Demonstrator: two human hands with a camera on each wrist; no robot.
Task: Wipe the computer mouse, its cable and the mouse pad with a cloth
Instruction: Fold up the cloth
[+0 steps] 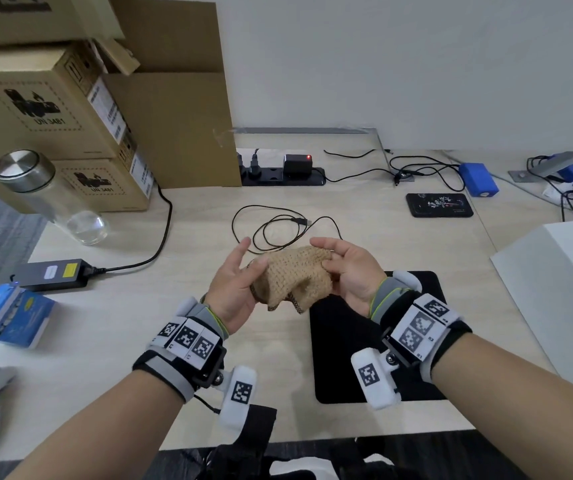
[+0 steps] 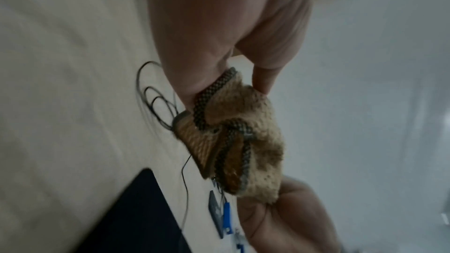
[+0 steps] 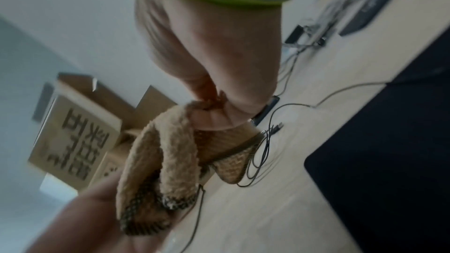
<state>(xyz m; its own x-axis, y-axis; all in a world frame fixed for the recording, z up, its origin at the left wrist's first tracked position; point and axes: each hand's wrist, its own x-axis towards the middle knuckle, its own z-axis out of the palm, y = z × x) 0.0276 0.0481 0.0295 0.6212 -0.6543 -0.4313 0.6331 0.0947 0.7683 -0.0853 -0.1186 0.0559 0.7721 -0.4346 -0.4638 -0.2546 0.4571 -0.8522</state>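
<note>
Both hands hold a bunched tan knitted cloth [image 1: 295, 275] in the air above the desk. My left hand [image 1: 253, 254] pinches its left side between thumb and fingers, which shows close up in the left wrist view on the cloth [image 2: 243, 141]. My right hand [image 1: 323, 252] pinches the right side of the cloth [image 3: 168, 151]. A dark rounded edge [image 2: 180, 119] peeks out of the cloth; I cannot tell whether it is the mouse. The thin black cable [image 1: 271, 223] lies coiled on the desk behind the hands. The black mouse pad [image 1: 347, 358] lies under my right wrist.
Cardboard boxes [image 1: 53, 109] are stacked at the back left, with a glass bottle [image 1: 46, 195] and a black power adapter [image 1: 53, 273] in front. A power strip [image 1: 281, 173], a black device [image 1: 439, 205] and blue battery packs [image 1: 479, 180] lie at the back. A white box [image 1: 562, 289] stands at the right.
</note>
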